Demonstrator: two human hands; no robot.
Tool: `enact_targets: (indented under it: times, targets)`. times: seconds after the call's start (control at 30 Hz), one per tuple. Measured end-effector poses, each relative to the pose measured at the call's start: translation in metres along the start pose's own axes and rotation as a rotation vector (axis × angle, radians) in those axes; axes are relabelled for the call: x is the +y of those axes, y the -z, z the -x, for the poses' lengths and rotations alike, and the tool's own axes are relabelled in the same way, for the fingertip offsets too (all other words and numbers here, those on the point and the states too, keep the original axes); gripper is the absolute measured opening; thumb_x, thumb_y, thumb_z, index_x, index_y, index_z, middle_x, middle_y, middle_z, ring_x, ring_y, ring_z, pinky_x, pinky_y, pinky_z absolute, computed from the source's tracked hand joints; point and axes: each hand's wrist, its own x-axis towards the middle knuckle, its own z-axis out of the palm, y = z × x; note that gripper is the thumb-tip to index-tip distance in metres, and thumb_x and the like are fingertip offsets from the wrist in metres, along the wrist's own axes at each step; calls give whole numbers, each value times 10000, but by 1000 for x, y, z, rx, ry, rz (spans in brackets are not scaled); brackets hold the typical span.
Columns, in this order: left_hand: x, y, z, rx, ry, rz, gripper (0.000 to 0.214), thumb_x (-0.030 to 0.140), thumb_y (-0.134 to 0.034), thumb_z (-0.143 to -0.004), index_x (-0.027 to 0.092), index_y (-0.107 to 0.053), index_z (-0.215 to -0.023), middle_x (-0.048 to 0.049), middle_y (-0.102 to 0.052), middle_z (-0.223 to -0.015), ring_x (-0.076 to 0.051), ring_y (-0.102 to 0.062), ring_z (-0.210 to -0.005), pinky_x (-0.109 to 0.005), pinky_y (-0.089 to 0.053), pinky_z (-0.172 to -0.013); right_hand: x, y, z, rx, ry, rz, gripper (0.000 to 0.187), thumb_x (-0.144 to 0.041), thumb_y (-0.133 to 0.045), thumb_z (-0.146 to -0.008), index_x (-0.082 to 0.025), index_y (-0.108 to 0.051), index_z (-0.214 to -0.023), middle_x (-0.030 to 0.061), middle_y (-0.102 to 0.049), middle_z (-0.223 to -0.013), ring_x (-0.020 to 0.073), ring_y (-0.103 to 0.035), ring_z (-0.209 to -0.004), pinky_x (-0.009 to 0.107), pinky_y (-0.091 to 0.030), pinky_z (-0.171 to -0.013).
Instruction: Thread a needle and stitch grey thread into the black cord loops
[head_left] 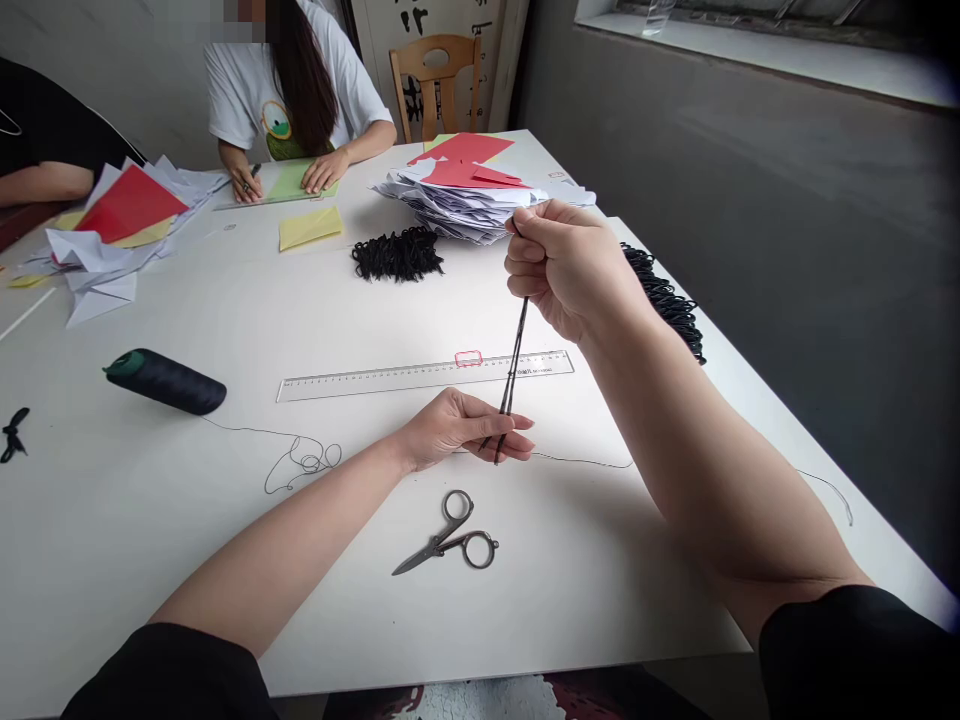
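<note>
A thin black cord (517, 345), doubled into two strands, stretches nearly upright between my hands. Its upper end is inside my right hand (562, 262), which is raised with the fingers curled closed around it. Lower down, my left hand (450, 428) pinches the strands between thumb and fingers, and the loose ends poke out just below. Behind the cord lies a clear ruler (337, 385) with a red mark on the table. Scissors (442, 543) with spread handles rest in front of my left hand. Black thread (304, 462) trails loosely from a spool (169, 382) on the left.
Bundles of black cords lie at the middle (397, 255) and beneath my right forearm (664, 305). A paper stack (457, 205) stands behind. Across the white table (225, 560), a person (307, 100) holds a pen over green paper. More papers (127, 215) lie far left.
</note>
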Motion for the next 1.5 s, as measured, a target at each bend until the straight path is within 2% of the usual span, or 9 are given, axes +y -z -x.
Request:
enact_targets:
  times: [0.1, 0.37, 0.53, 0.7, 0.97, 1.23, 1.3, 1.43, 1.5]
  targets:
    - [1, 1, 1, -16, 12, -15, 266, 371, -723, -789, 166, -753, -956, -127, -738, -963, -215, -704, -901, -268, -545, -742, -3, -1, 2, 10, -10, 3, 267, -225, -586, -872, -199, -409, -675, -71, -290, -499, 37, -265, -387, 183, -243, -366]
    - [2, 2, 1, -51, 9, -32, 268, 370, -719, -789, 161, -756, -952, -133, -735, -978, -222, -696, -937, -278, -551, -788, -7, -6, 6, 19, -33, 4, 267, -243, -573, -880, -203, -411, -671, -60, -323, -491, 50, -277, -390, 193, -256, -369]
    - [2, 3, 1, -54, 26, -20, 303, 396, -729, -771, 157, -754, -955, -144, -729, -1000, -239, -697, -939, -294, -556, -789, -4, -5, 4, 45, -8, 27, 258, -275, -568, -891, -203, -411, -699, -48, -437, -531, 58, -384, -420, 192, -351, -418]
    - [2, 3, 2, -58, 23, -18, 294, 386, -728, -775, 155, -754, -955, -141, -730, -996, -232, -698, -938, -281, -555, -785, -2, -4, 2, 18, -13, 10, 241, -275, -530, -915, -198, -400, -727, -20, -565, -615, 75, -509, -500, 210, -452, -509]
    - [3, 2, 2, -32, 40, -21, 334, 410, -741, -752, 141, -754, -950, -150, -730, -990, -244, -701, -921, -303, -560, -778, -1, 0, 0, 44, -27, 3, 235, -256, -576, -885, -204, -423, -714, -59, -453, -512, 57, -380, -395, 200, -323, -395]
    - [4, 3, 2, -52, 60, -27, 322, 405, -720, -777, 148, -750, -968, -146, -729, -1000, -235, -700, -925, -283, -556, -754, 4, 1, -3, 15, 1, -31, 238, -283, -551, -918, -194, -413, -745, -26, -571, -629, 70, -547, -525, 190, -443, -500]
    - [4, 3, 2, -53, 60, -35, 318, 404, -716, -782, 150, -749, -971, -144, -730, -998, -232, -700, -924, -280, -556, -753, 4, 0, -3, 22, -7, -42, 227, -256, -532, -929, -192, -416, -745, -38, -536, -599, 53, -489, -474, 173, -404, -460]
    - [3, 5, 3, -90, 35, -50, 286, 368, -708, -799, 166, -745, -997, -135, -727, -1020, -227, -688, -971, -268, -552, -774, 3, 0, -2, 32, -37, -67, 222, -194, -523, -920, -187, -433, -717, -77, -352, -500, 35, -270, -376, 172, -250, -362]
    - [3, 6, 4, -127, 20, -48, 286, 326, -716, -798, 178, -731, -1043, -126, -720, -1053, -225, -676, -1006, -262, -546, -801, 1, 0, -1, 35, -55, -85, 226, -170, -531, -904, -184, -436, -699, -81, -296, -487, 39, -227, -377, 180, -209, -349]
